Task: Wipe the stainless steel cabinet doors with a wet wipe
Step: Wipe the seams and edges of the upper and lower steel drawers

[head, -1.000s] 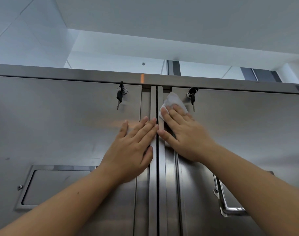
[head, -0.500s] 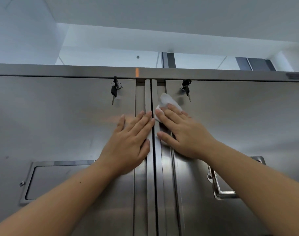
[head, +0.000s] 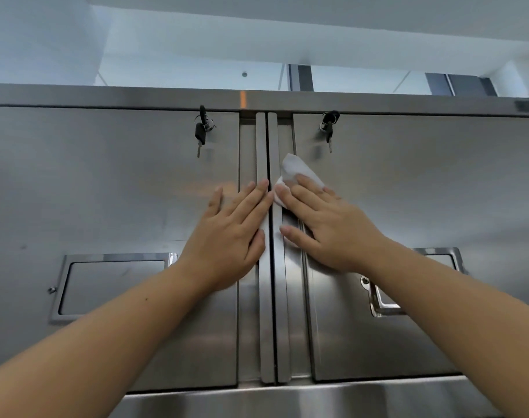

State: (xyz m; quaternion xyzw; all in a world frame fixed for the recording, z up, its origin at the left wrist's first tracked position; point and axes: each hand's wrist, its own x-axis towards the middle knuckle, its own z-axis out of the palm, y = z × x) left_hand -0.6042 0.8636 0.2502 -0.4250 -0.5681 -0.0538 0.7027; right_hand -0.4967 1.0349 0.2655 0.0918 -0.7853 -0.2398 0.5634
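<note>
Left hand (head: 230,236) flat, fingers straight, pressing left cabinet door (head: 106,191) at its inner edge. Right hand (head: 329,227) flat, pressing white wet wipe (head: 296,170) against right cabinet door (head: 423,191), near the centre seam.

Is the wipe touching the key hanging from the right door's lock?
Apart. The head view shows bare steel between the wipe, pressed flat under the right hand, and the key above it.
</note>
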